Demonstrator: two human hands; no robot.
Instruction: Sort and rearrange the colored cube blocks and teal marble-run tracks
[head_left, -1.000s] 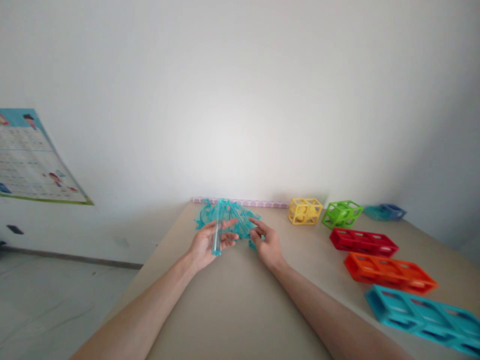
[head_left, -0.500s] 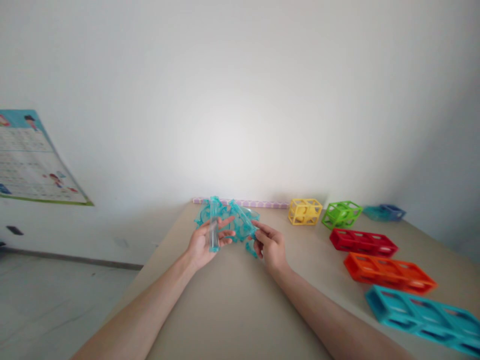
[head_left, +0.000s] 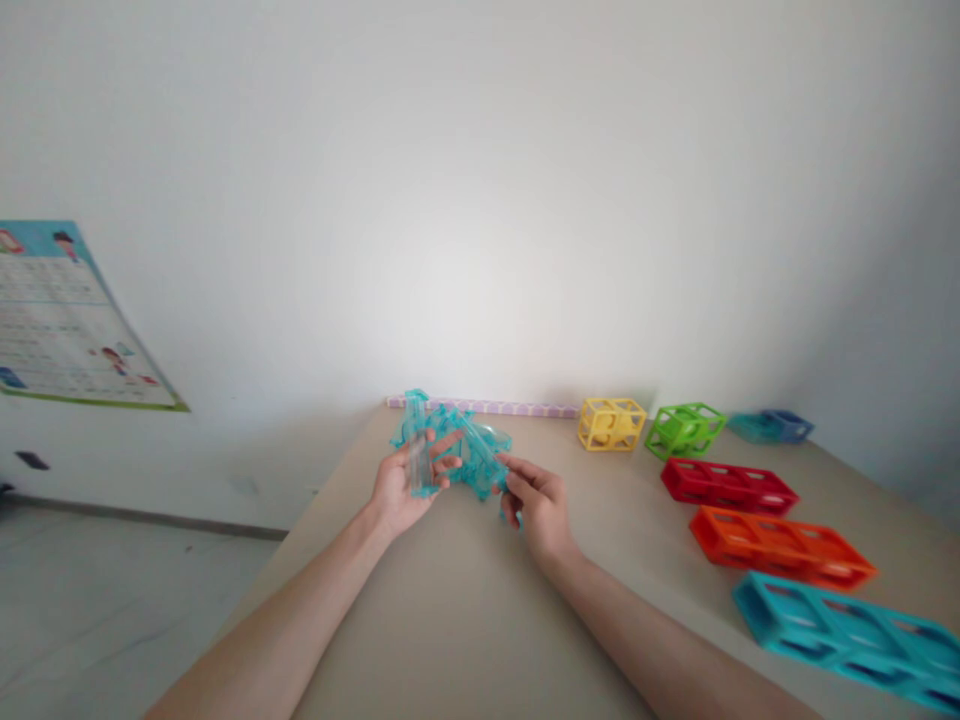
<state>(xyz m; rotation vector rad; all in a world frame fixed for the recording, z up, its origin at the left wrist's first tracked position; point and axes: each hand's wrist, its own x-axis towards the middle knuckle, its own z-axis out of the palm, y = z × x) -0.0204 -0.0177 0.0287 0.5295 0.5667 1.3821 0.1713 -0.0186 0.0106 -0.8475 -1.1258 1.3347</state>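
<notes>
Clear plastic with teal edges makes up the upright panel (head_left: 417,425) that my left hand (head_left: 393,496) grips at its lower part, the fingers partly spread behind it. My right hand (head_left: 544,502) pinches the lower right end of a second clear teal panel (head_left: 484,447), which leans up to the left. Behind and between both hands lies a heap of similar teal pieces (head_left: 448,418); their single shapes blend together. A small teal bit (head_left: 512,520) shows below my right fingers, mostly hidden.
To the right stand a yellow frame block (head_left: 611,425), a green one (head_left: 685,431), and a blue and teal group (head_left: 784,426). Nearer lie red (head_left: 729,486), orange (head_left: 780,547) and light blue (head_left: 847,635) block rows. A purple patterned strip (head_left: 525,409) runs along the wall.
The panel in my left hand has shifted slightly left and turned, showing more of its face. The right-hand panel has moved a little down and left.
</notes>
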